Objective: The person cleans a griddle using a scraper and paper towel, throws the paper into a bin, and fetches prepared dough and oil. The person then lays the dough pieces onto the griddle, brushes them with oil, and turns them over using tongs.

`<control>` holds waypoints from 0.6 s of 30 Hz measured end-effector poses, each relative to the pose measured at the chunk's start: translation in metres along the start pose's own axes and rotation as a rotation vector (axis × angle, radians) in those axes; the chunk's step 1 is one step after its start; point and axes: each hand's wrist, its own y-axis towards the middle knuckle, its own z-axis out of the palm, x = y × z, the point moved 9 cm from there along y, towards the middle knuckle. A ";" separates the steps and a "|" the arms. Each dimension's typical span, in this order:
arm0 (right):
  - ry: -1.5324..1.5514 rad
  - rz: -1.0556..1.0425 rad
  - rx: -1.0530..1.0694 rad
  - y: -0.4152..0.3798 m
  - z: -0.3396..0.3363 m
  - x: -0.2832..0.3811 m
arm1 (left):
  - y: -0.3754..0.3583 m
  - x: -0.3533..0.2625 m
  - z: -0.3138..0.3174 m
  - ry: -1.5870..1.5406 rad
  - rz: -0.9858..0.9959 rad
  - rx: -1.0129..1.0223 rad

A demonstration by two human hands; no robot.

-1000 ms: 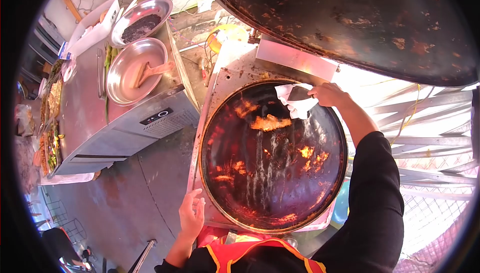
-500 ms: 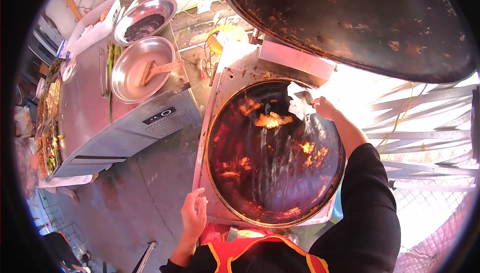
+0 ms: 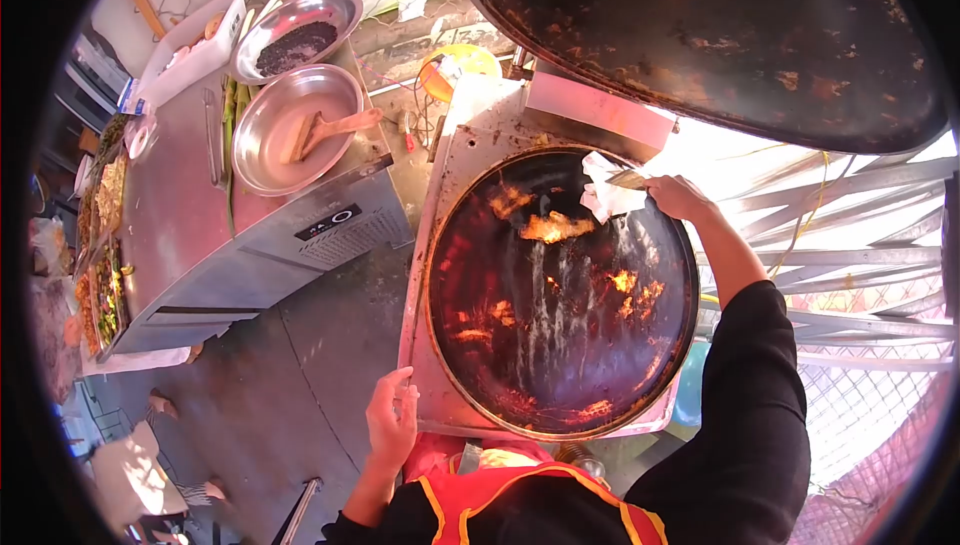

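Note:
My right hand (image 3: pixel 678 197) is closed round the handle end of a small scraper (image 3: pixel 628 180) at the far right of a round black griddle (image 3: pixel 520 315). A crumpled white paper or cloth (image 3: pixel 601 190) lies against the scraper's tip on the hot plate. My left hand (image 3: pixel 391 415) is held beside the griddle's front left edge, fingers apart and nothing in it. Orange-brown patches (image 3: pixel 556 228) and pale streaks mark the dark plate.
A large round dark lid (image 3: pixel 720 35) stands raised behind the griddle. Left is a metal counter (image 3: pixel 190 215) with a steel bowl (image 3: pixel 255 110) holding a wooden tool (image 3: pixel 325 132), a bowl of dark grains (image 3: pixel 298 47) and a white tray (image 3: pixel 190 60). A yellow container (image 3: pixel 440 77) stands behind.
My right hand has shifted slightly right, and the scraper now shows between it and the white paper or cloth. The view has moved a little; my left hand stays about the same.

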 end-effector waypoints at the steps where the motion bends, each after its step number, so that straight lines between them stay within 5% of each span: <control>1: 0.019 0.007 -0.024 -0.001 0.000 -0.002 | 0.000 0.002 0.000 -0.001 -0.005 0.002; 15: 0.141 -0.132 -0.064 0.023 0.047 -0.034 | 0.004 0.001 0.018 0.022 -0.020 0.051; 18: 0.285 -0.012 0.034 0.021 0.061 -0.035 | 0.005 -0.005 0.019 0.041 -0.001 0.070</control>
